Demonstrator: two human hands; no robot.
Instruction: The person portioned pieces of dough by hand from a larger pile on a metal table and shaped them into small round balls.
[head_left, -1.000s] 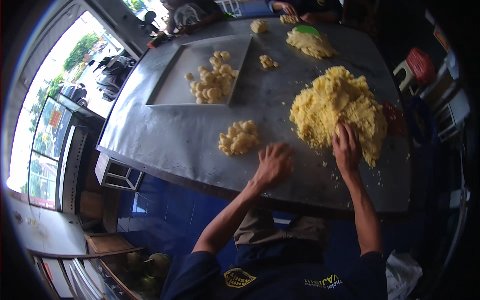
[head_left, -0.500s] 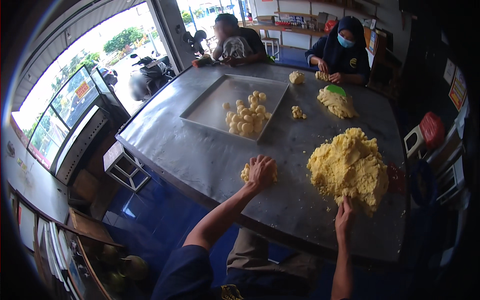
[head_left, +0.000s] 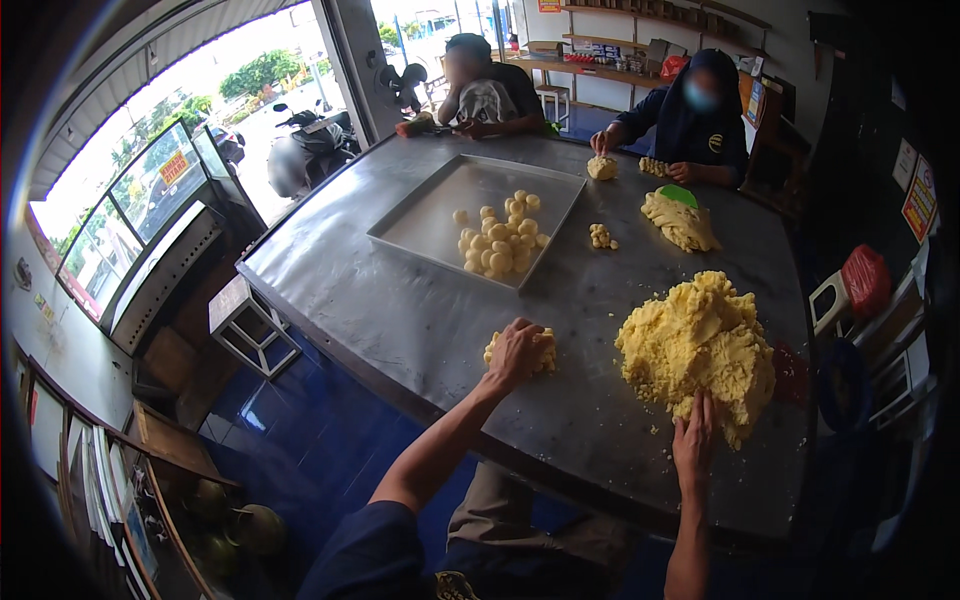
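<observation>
My left hand (head_left: 516, 354) bends over a small cluster of yellow dough lumps (head_left: 544, 358) near the table's front edge, its fingers curled down onto them. To the right rises a big crumbly yellow dough mound (head_left: 700, 345). My right hand (head_left: 694, 440) touches its near side with the fingers stretched out; their tips partly vanish against the crumbs. Beyond my left hand lies a shallow square metal tray (head_left: 410, 205) holding several smooth pale dough balls (head_left: 500, 240), heaped toward its right corner.
Farther right on the metal table (head_left: 330, 270) are a soft dough mass (head_left: 680, 222) with a green scraper (head_left: 678, 196) and a few small lumps (head_left: 602, 237). Across the table one person touches a dough block (head_left: 602, 168); another leans at the far left corner. A white stool (head_left: 250, 325) stands left.
My right hand has shifted slightly, its fingers now straighter against the mound. The left hand stays over the lumps. The person across has reached one hand to the dough block.
</observation>
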